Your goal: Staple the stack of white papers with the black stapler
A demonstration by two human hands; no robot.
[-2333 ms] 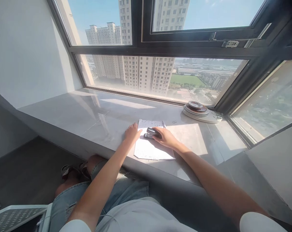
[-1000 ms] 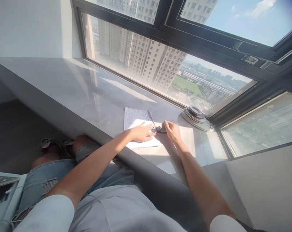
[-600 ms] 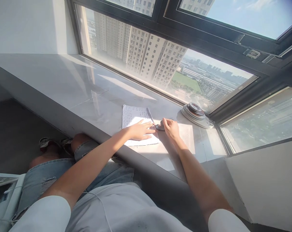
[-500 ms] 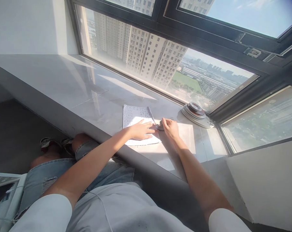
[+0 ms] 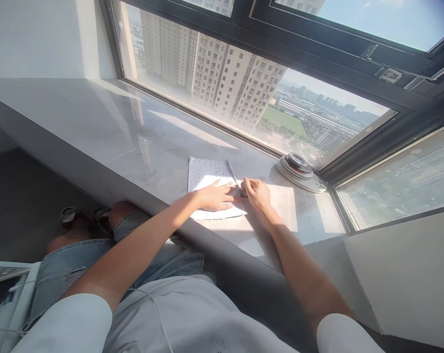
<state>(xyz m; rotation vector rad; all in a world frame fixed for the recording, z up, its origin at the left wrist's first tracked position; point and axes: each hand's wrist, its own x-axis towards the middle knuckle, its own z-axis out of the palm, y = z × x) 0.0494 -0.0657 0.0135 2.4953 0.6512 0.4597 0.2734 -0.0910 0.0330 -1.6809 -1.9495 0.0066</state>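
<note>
A sheet of paper [image 5: 208,170] with rows of dark marks lies on the pale window sill, its right edge folded or raised in a narrow strip. Flat on the paper's lower part rests my left hand [image 5: 213,197], fingers spread, the tips close to the right edge. At that edge my right hand [image 5: 257,192] is closed around a small dark tool [image 5: 243,190]. Fingers cover most of the tool, so its kind cannot be made out. Its near end meets the paper beside my left fingertips.
Some stacked round discs [image 5: 299,171] with a dark centre stand by the window corner. The sill [image 5: 133,142] ends at a front edge near my forearms. A dark window frame [image 5: 310,54] runs along the back. A white slatted object [image 5: 12,289] sits at lower left.
The small dark tool in my right hand has tilted slightly and shows less of its length. My left hand stays flat on the paper. The view has shifted a little.
</note>
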